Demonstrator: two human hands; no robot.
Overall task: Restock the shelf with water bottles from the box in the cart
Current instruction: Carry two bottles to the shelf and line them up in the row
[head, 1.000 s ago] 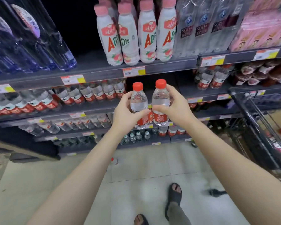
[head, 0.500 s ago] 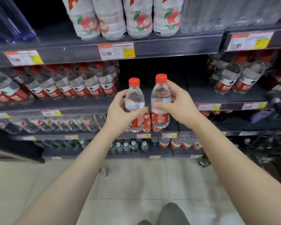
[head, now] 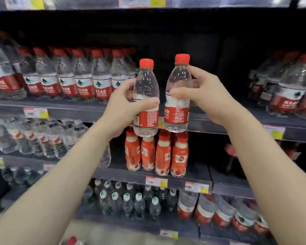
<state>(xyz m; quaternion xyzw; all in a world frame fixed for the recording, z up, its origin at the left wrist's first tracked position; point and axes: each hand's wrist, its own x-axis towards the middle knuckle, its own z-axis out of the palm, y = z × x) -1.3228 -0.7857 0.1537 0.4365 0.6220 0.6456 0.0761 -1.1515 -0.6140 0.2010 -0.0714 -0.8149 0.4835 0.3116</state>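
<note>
My left hand (head: 124, 105) grips a clear water bottle (head: 146, 82) with a red cap and red label, held upright. My right hand (head: 204, 96) grips a second such bottle (head: 178, 80) beside it, slightly higher. Both bottles hang in front of a dark gap (head: 210, 55) on the grey shelf (head: 78, 108). A row of the same red-capped water bottles (head: 81, 76) stands on that shelf to the left of the gap, and more of them (head: 288, 89) stand at the right. The cart and the box are out of view.
Red drink bottles (head: 157, 152) stand on the shelf below my hands. Small clear bottles (head: 34, 135) fill the lower left shelf. Green-capped bottles (head: 131, 200) and red-labelled ones (head: 219, 209) sit on the bottom shelf. Price tags line the shelf edges.
The view has come much closer to the shelves and dropped lower. Both hands have carried the two bottles up toward the gap in the water-bottle shelf.
</note>
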